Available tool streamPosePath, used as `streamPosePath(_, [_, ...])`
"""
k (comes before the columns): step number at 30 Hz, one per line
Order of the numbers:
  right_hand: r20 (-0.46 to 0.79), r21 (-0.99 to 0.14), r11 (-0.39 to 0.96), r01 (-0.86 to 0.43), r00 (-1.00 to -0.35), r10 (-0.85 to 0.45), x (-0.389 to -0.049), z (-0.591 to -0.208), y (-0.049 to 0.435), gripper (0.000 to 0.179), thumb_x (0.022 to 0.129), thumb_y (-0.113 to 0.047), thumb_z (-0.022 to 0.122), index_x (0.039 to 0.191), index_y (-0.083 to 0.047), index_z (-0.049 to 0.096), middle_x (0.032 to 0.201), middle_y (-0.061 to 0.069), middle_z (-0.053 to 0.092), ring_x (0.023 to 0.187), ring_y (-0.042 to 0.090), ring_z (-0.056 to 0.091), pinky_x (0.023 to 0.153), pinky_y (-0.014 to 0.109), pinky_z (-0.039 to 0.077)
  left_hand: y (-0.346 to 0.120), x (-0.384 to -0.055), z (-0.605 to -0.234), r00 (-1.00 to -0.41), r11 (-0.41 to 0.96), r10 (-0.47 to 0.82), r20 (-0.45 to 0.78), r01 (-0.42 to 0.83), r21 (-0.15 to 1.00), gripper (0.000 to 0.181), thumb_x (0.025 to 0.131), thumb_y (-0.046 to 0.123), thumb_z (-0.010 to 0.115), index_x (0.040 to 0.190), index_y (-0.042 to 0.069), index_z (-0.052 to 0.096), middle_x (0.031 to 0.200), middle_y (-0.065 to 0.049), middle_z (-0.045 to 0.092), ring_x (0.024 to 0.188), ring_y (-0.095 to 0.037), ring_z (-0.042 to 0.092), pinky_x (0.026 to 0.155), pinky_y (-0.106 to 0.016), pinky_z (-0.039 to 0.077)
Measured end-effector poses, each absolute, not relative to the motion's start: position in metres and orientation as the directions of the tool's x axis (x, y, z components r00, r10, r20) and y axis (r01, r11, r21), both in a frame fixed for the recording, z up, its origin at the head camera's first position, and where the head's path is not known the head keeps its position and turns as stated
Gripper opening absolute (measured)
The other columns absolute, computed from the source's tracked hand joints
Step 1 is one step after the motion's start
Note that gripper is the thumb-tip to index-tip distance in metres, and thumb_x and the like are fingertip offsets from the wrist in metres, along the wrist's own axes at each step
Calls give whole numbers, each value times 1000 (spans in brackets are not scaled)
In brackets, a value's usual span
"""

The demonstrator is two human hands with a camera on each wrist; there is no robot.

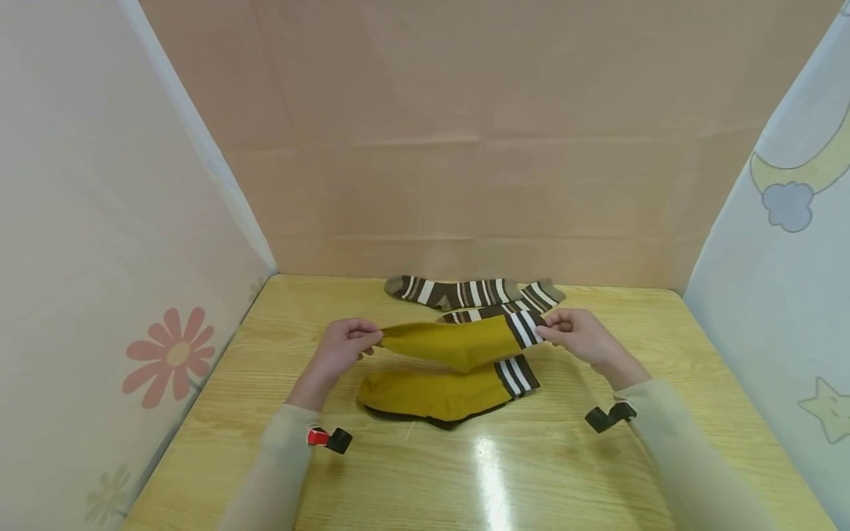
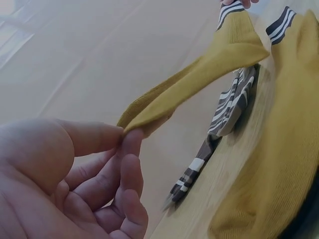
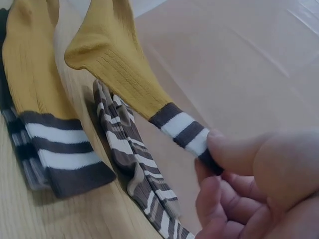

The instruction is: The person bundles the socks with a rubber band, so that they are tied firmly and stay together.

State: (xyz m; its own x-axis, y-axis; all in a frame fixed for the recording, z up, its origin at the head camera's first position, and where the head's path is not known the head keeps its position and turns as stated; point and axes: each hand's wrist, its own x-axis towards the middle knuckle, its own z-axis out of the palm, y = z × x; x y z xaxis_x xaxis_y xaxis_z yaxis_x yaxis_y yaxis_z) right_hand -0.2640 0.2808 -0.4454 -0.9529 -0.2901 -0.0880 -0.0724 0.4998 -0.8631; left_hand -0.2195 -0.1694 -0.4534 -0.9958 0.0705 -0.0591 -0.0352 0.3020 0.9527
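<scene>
A mustard-yellow sock [image 1: 451, 341] with a dark and white striped cuff is stretched level above the table between both hands. My left hand [image 1: 345, 343] pinches its toe end between thumb and forefinger. At the other end, my right hand [image 1: 576, 335] grips the striped cuff [image 3: 185, 130] with thumb and fingers. Below the held sock lies a second mustard sock [image 1: 432, 392] with the same cuff, its toe pointing left. A dark sock [image 3: 22, 149] shows beneath that one, mostly hidden.
Two brown and white striped socks lie at the back of the wooden table [image 1: 265, 457]; the farther striped sock [image 1: 465, 293] overlaps the nearer striped sock [image 1: 541, 296]. A beige backdrop [image 1: 465, 147] rises behind, with printed cloths [image 1: 80, 221] on both sides.
</scene>
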Motion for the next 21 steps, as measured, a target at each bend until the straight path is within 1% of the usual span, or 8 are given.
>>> streamPosePath(4, [-66,-881,467,-77,-957,-282,-259,-443,275,28,102,-19,72,113,6,62,93,10,68,81,15,59,67,28,50,-175,-217,-452,-994,299,90,-57,-27,954,22,103,18,70,113,-1,73,97,-8,78,93,-41,69,83,-46,56])
streamPosePath(6, [-61,-884,460,-82,-956,-287,-257,-443,273,28,102,-19,72,112,6,62,93,10,67,81,16,59,67,29,50,-178,-215,-451,-993,297,106,-59,-25,955,22,103,18,69,113,-1,73,98,-8,77,93,-41,68,82,-44,57])
streamPosePath(9, [-65,-888,452,-83,-951,-303,-253,-442,270,27,103,-19,71,110,6,62,89,7,66,77,15,57,65,29,49,-183,-211,-450,-990,287,126,-70,-31,957,22,104,17,68,113,-2,74,97,-8,76,92,-40,67,80,-40,57])
streamPosePath(13, [-73,-897,435,-77,-945,-320,-249,-442,268,26,104,-18,69,110,7,63,83,3,64,75,15,57,65,28,48,-189,-206,-450,-985,273,148,-85,-42,961,23,105,15,67,116,-5,72,98,-8,76,88,-30,67,76,-33,57])
streamPosePath(16, [-68,-907,414,-83,-939,-336,-246,-444,267,25,104,-16,68,111,7,63,84,2,65,76,17,58,65,28,49,-194,-203,-450,-983,268,154,-98,-54,962,26,105,15,66,119,-6,71,100,-10,76,86,-23,67,76,-31,57])
streamPosePath(21, [-64,-920,383,-86,-929,-364,-242,-448,265,25,105,-15,67,113,9,63,83,-2,66,76,16,58,67,29,51,-201,-198,-451,-981,243,161,-110,-68,968,28,105,17,67,120,-7,71,100,-11,75,88,-27,66,77,-32,57])
